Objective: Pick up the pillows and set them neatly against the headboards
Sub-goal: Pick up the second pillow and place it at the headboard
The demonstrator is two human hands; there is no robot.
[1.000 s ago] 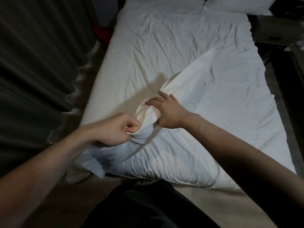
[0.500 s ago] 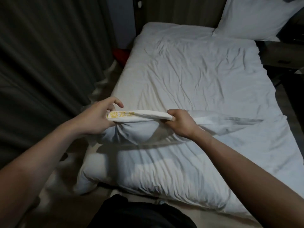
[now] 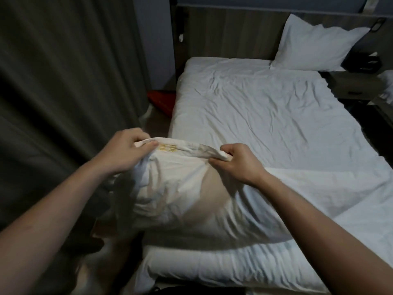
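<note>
Pinching the hem with your left hand (image 3: 125,149) and your right hand (image 3: 238,161), fingers clamped on the cloth, you hold the near pillow (image 3: 180,194) hanging over the bed (image 3: 265,116), probably to settle it; farther right, another pillow (image 3: 314,50) leans against the headboard (image 3: 231,33).

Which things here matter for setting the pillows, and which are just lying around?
For the job: held pillow, left hand, right hand, far pillow, headboard.
Lying about: curtain, red thing on the floor, nightstand.
</note>
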